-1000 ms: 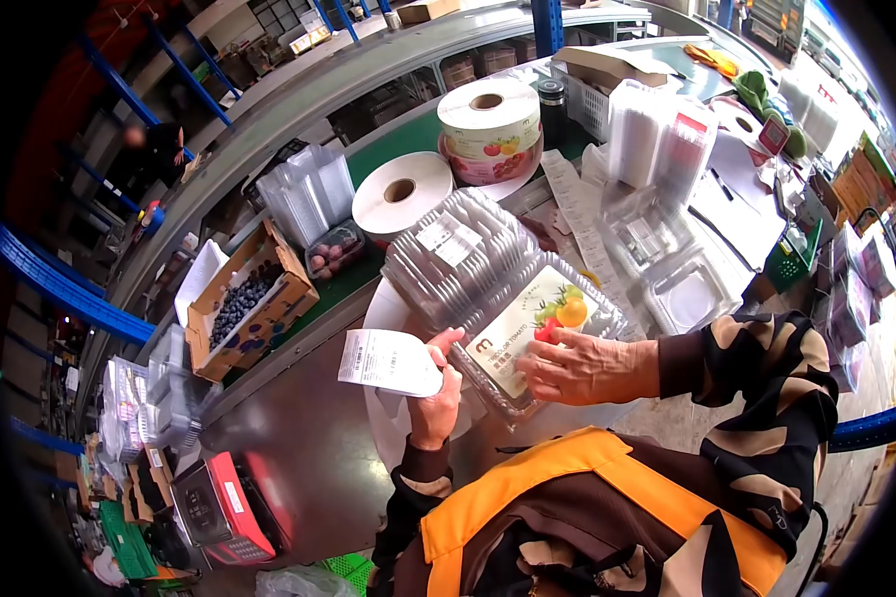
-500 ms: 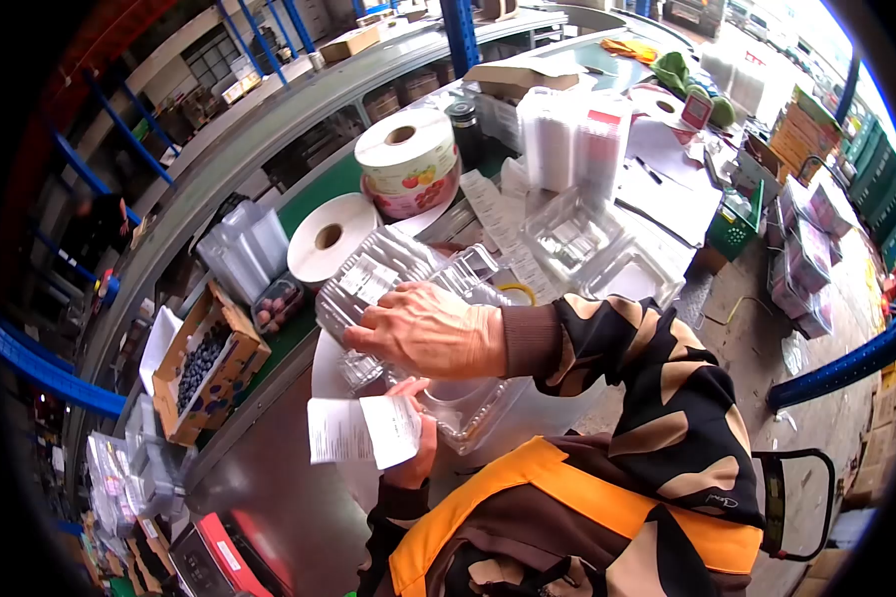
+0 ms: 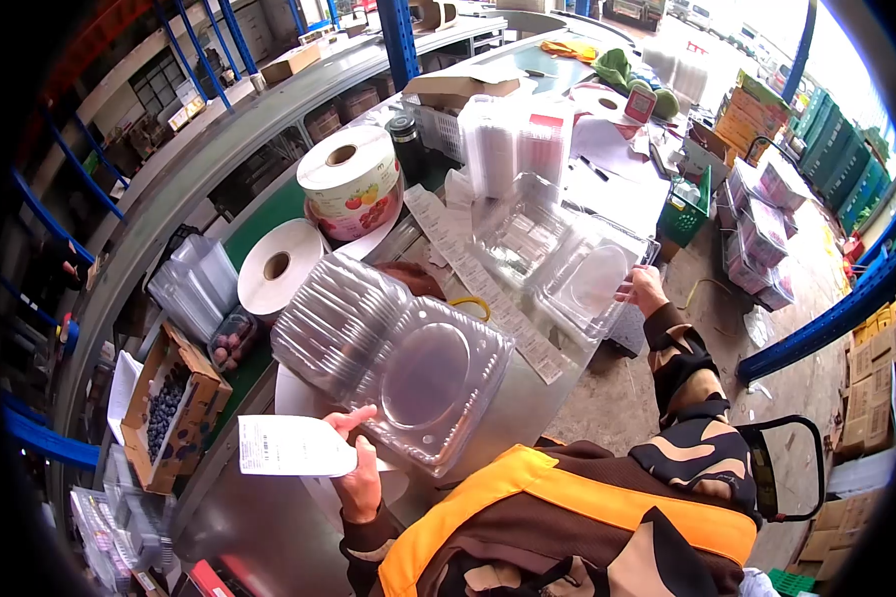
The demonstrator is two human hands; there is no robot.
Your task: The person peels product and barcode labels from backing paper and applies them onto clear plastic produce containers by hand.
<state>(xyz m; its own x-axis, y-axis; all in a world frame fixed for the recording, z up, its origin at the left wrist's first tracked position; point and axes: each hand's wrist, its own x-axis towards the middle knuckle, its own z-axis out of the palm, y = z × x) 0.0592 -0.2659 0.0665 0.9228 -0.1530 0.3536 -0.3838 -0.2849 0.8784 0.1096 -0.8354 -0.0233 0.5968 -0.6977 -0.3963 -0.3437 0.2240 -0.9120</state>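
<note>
My left hand (image 3: 360, 478) holds a white printed paper slip (image 3: 287, 446), its fingers closed on the right end. Right beside it lies a stack of nested clear plastic clamshells (image 3: 338, 323), opened out, with the top one's flat half (image 3: 426, 378) toward me. Off to the right, my right hand (image 3: 645, 289) has its fingers closed at the outer rim of another opened clear clamshell (image 3: 579, 289). A long printed paper strip (image 3: 483, 289) runs between the stack and that clamshell.
Two label rolls (image 3: 348, 184) (image 3: 281, 264) stand behind the stack. A carton of blueberries (image 3: 169, 408) is at left, near a stack of clear containers (image 3: 194, 289). Upright clear tubs (image 3: 518, 144), a black jar (image 3: 405, 144) and a pen (image 3: 594, 169) lie farther back.
My right hand has moved from over the clamshell stack to the opened clamshell on the right. My left hand still holds the slip. The whole view has shifted, moving things leftward.
</note>
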